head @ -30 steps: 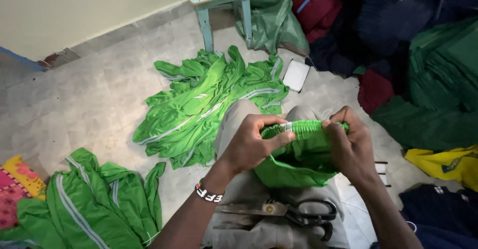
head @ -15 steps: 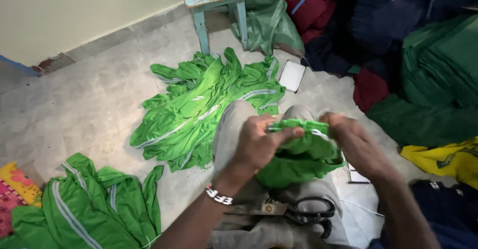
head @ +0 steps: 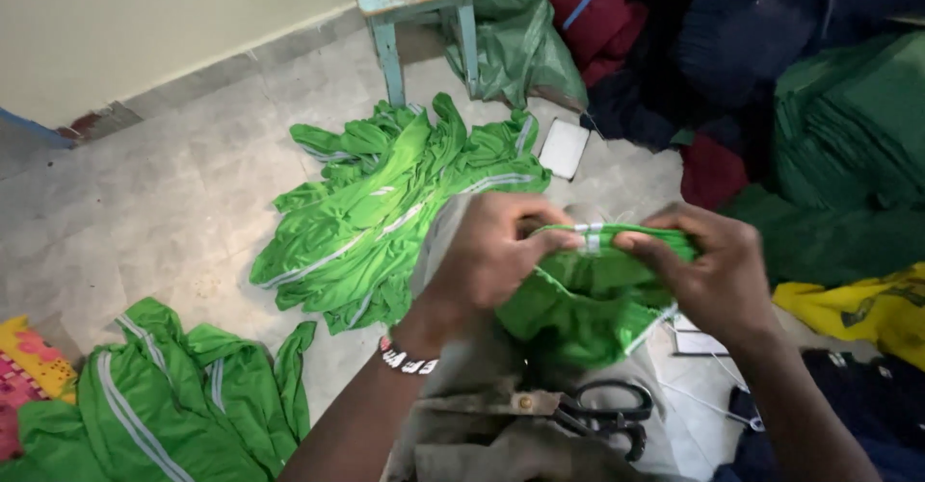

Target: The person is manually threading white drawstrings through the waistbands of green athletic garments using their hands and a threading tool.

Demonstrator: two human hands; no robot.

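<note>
My left hand and my right hand both pinch the gathered waistband of a bright green garment held over my lap. A small white tag sits on the band between my fingertips. The rest of the garment hangs down under my hands. Black-handled scissors lie on my lap just below it. A beaded bracelet circles my left wrist.
A heap of green garments with white stripes lies on the floor ahead, another at lower left. A pale blue stool stands at the top. Stacked dark green, navy, red and yellow cloth fills the right side.
My hands have drawn closer together along the waistband, bunching it, and the white tag now shows between my fingers. The view has shifted slightly.
</note>
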